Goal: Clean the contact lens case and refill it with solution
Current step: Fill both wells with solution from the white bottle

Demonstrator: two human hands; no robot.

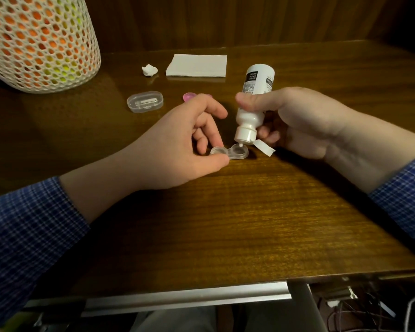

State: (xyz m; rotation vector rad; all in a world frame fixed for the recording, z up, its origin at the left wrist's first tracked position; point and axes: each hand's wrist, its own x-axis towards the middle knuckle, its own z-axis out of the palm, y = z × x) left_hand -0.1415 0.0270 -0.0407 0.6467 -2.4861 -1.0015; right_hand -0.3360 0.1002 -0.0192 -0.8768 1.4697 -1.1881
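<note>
A dark wooden desk [225,212] against a wood-panelled wall carried the clear, twin-well contact lens case [229,152], which lay flat near the middle with its long axis running from nine to three o'clock and both wells uncapped. The left hand [177,144] pinched the nine o'clock well between thumb and fingertips, while the right hand [297,123], curled around the white solution bottle [253,101], tipped it so the nozzle sat directly over the three o'clock well, the nearer one to that hand. Further out toward twelve o'clock lay a pink cap [189,96], a clear oval box [145,101], a crumpled wad [149,70], a folded tissue [197,65] and, at ten o'clock, a white mesh basket [38,41].
</note>
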